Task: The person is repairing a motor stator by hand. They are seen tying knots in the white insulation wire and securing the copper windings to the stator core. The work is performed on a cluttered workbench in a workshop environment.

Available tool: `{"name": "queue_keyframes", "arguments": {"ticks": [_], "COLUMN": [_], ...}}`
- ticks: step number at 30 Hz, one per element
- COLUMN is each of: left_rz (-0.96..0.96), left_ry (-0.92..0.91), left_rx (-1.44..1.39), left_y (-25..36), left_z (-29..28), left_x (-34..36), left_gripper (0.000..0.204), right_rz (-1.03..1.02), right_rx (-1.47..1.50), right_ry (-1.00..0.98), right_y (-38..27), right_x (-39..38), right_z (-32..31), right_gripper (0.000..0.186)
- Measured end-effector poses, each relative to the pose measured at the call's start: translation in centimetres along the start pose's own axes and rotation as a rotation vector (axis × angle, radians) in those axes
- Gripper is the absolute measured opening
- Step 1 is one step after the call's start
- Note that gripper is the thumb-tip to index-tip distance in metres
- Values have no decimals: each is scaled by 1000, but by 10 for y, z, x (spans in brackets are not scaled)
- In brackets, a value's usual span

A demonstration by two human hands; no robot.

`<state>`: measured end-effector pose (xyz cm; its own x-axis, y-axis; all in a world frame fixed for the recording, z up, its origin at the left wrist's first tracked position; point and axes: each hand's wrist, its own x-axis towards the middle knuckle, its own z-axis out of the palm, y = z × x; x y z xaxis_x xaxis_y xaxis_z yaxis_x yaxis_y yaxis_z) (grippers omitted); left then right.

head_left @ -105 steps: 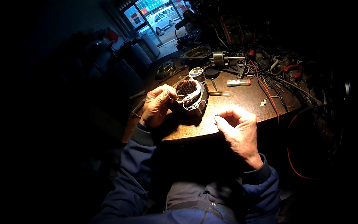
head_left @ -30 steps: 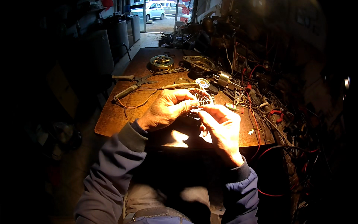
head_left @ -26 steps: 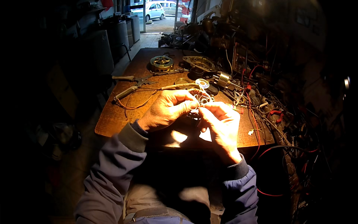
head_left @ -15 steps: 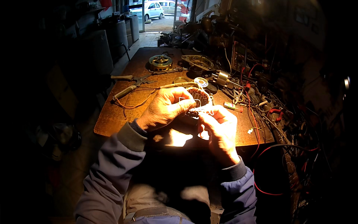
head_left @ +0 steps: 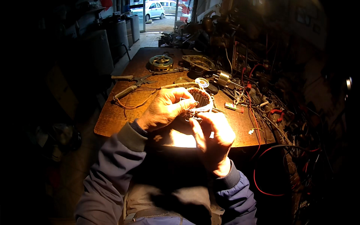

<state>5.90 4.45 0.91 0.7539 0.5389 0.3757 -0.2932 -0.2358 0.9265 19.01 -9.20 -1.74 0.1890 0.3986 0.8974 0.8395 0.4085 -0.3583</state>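
Two bare hands work at a hollow, ring-shaped motor stator (head_left: 203,98) near the front of a worn brown wooden tabletop (head_left: 108,122). Left hand (head_left: 167,108): thumb and forefinger are pinched together on a thin white wire (head_left: 181,99), which pokes up above the fingers. Right hand (head_left: 215,132): thumb and forefinger are curled and slightly parted just beside a tangle of thin white leads (head_left: 191,113) at the stator's near rim; whether they grip a strand, I cannot tell.

Just behind the stator are a shallow black round container (head_left: 212,89), its contents too dark to make out, and a flat-faced white and blue spool (head_left: 202,83). Farther back sits a round brass-coloured metal housing (head_left: 161,63) pierced with openings, near an oval, dull metal frame (head_left: 198,61).

Reddish-brown windings line the stator's upper rim, with white binding along its near side and fine parallel slots within. A smooth silver cylinder on a shaft (head_left: 223,78) lies to the right. Nearer is a small green and white tube with a red end (head_left: 232,107). At left, pliers with pale beige handles (head_left: 127,90) lie open beside looped orange wires (head_left: 140,107).
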Motion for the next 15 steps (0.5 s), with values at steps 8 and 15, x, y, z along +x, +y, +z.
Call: {"name": "queue_keyframes", "arguments": {"ticks": [8, 15], "left_rz": [-4, 4], "left_ry": [-28, -13], "left_rx": [-2, 9], "left_y": [-1, -3], "left_z": [-1, -1], "left_x": [-1, -1], "left_gripper": [12, 15], "right_rz": [330, 238], "right_rx": [290, 386], "right_ry": [-97, -139], "right_y": [11, 22], "right_x": [5, 5], "right_z": [2, -2], "right_gripper": [14, 13]}}
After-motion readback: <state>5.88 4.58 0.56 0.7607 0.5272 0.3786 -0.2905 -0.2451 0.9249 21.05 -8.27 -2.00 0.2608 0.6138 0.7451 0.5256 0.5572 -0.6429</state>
